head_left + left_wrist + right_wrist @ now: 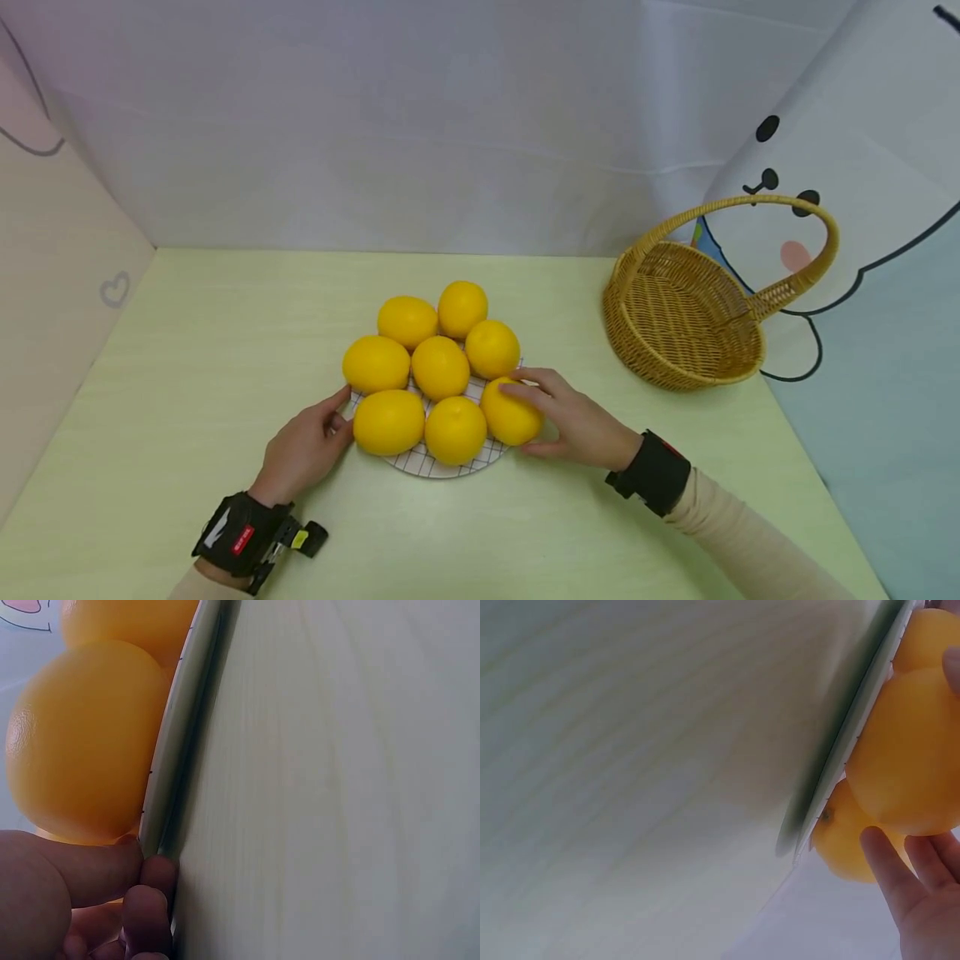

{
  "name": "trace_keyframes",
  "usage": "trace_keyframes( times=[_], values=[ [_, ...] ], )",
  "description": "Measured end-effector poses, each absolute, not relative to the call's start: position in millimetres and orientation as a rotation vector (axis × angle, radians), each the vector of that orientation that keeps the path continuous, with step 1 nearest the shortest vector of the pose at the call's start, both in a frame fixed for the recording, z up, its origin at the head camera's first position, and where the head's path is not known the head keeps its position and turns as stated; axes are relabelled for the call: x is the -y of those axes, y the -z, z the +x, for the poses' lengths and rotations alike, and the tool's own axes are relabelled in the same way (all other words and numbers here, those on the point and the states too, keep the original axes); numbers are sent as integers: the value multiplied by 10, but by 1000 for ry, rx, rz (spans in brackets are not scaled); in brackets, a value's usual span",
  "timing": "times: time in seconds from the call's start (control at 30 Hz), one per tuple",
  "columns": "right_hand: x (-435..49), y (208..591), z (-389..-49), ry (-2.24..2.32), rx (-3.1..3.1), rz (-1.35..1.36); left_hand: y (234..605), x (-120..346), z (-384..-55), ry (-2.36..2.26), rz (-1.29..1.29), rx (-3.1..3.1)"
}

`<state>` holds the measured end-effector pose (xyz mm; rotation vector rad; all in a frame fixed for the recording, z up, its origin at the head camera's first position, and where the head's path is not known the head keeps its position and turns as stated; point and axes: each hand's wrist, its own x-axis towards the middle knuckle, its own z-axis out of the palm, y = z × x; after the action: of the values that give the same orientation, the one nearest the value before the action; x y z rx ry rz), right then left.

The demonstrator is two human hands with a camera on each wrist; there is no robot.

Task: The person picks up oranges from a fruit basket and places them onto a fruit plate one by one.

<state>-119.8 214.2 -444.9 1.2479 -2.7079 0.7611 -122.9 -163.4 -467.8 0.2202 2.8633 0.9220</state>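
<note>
Several oranges [440, 368] sit close together on a round plate [438, 468] with a dark grid pattern. My left hand [303, 446] is at the plate's left edge. In the left wrist view its thumb [97, 866] lies over the rim and a finger under it, pinching the plate [161, 776] beside an orange [90, 742]. At the right side, my right hand [581, 425] holds the outermost orange [512, 414], with fingers over its upper side and thumb by its lower side. The right wrist view shows that orange [911, 757] between thumb and fingers.
A wicker basket [682, 308] with a tall arched handle stands at the right rear of the pale wooden table [225, 333]. White cloth [375, 125] hangs behind the table, and a printed cartoon sheet [885, 250] lines the right side.
</note>
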Motion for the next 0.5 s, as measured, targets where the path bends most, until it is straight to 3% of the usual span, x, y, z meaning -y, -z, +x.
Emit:
trace_keyframes(
  times=[0.5],
  values=[
    [-2185,4370,-1175,-762,2698,1132,4633,1611,-1228,-946,201,-2829]
  ],
)
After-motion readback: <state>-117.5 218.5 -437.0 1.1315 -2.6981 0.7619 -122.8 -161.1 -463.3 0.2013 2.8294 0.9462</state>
